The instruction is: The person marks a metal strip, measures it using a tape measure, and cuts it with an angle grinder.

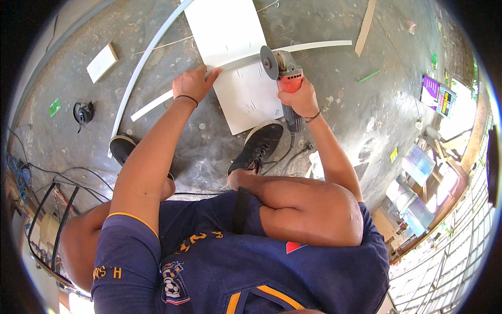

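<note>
A long, narrow white strip [151, 106] lies slantwise over a white board [230, 26] on the floor. The board bears several short dark marks. My left hand [191, 85] holds the strip down at the board's left edge, its thumb stretched along it; the fingertips are partly hidden. An angle grinder [293, 118] with a red and dark grey body is in my right hand [300, 99], which wraps round it. Its grey disc [269, 62] stands upright over the strip near the board's right edge. Whether disc and strip touch, I cannot tell.
Left of the board lies a long, curved pale strip [137, 73], beside a small white block [102, 63] and a black strapped item [83, 114]. My shoe [263, 141] is close to the board and the grinder's cable. Clear containers [417, 165] stand at the right.
</note>
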`<state>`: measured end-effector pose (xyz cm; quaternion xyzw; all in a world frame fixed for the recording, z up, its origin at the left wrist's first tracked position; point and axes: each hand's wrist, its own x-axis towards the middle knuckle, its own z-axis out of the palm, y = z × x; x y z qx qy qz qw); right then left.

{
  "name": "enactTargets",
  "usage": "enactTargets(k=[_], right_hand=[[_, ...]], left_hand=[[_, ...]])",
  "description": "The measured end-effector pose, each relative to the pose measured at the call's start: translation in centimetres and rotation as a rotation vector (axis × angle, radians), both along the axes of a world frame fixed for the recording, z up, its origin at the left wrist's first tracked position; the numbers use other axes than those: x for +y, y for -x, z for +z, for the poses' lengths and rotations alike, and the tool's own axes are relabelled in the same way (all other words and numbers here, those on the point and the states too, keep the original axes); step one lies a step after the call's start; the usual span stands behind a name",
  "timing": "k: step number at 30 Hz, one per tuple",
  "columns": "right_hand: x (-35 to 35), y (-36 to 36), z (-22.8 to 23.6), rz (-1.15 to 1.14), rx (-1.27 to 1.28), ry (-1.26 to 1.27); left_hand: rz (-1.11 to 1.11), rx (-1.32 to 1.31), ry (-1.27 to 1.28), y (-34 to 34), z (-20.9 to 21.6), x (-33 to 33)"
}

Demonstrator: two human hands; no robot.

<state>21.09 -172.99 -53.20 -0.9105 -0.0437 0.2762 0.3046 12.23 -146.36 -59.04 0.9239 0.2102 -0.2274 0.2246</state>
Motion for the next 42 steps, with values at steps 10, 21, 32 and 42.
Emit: enactTargets(k=[10,21,32,42], right_hand=[[-0.25,0.04,-0.33,-0.018,0.014,0.009],[0.03,-0.02,-0.05,-0.012,0.007,0.028],[0.27,-0.16,0.21,-0.013,0.029,0.026],[0.55,-0.13,0.39,-0.007,0.015,0.014]], left_hand=[[-0.007,0.004,-0.002,0.0,-0.01,0.03],[-0.003,-0.034,-0.004,0.18,-0.12,0.05],[-0.003,-0.022,-0.001,0.16,-0.38,0.06],[0.021,-0.029,0.006,0.24,-0.2,0.09]])
